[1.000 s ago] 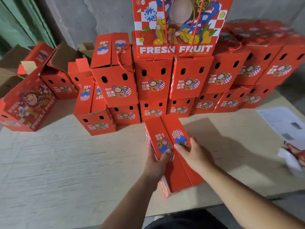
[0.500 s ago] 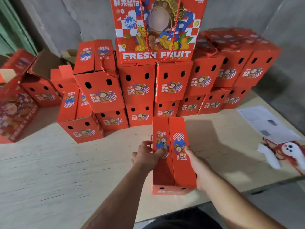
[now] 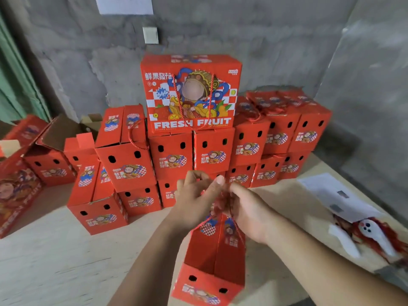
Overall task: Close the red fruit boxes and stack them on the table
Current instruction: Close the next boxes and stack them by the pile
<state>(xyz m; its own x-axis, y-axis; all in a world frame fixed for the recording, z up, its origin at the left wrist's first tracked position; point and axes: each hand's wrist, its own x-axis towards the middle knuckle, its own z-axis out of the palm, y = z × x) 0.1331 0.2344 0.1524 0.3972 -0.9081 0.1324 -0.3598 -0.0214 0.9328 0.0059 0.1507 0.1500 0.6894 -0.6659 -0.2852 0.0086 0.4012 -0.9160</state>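
Fingers (image 3: 217, 181) of both hands pinch red cord handles together above closed box (image 3: 212, 259), its long axis pointing toward stack (image 3: 192, 149)

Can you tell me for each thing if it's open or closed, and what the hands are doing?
Near box: flaps closed, standing on the table.
Left hand: pinching the box's red cord.
Right hand: curled on the cord.
Big box: closed, on top of the stack.
Far-left box: flap open.
Papers: lying flat.
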